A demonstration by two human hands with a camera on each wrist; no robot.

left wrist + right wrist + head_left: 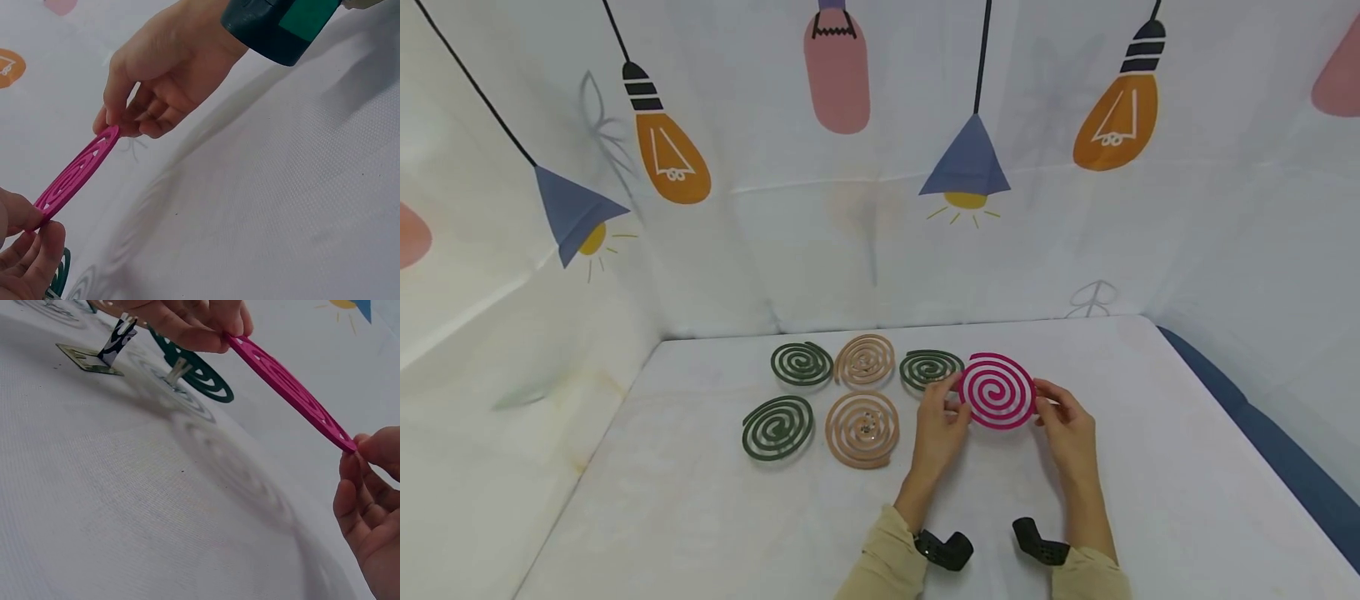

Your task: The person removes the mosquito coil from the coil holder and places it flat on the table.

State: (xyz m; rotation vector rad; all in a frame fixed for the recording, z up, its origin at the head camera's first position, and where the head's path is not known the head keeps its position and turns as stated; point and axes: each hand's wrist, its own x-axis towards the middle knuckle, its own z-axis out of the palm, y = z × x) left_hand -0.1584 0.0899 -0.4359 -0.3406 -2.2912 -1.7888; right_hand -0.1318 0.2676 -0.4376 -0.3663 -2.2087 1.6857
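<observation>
Between both hands a pink mosquito coil (997, 392) is held up off the table, its flat spiral tilted toward the head camera. My left hand (938, 433) pinches its left edge with thumb and fingers. At the opposite edge my right hand (1067, 429) pinches the rim the same way. Seen from the right wrist, the pink coil (290, 394) is nearly edge-on above its shadow. Just behind the left hand is a green coil (925, 364), partly covered by the fingers; in the right wrist view this green coil (206, 378) sits raised on a small stand (178, 372).
Left of the hands are two tan coils (862, 429) and two more green coils (778, 427), in two rows. A metal stand with a flat base (87, 359) holds one of them up. The white table (700, 517) meets a printed cloth wall (820, 250) behind.
</observation>
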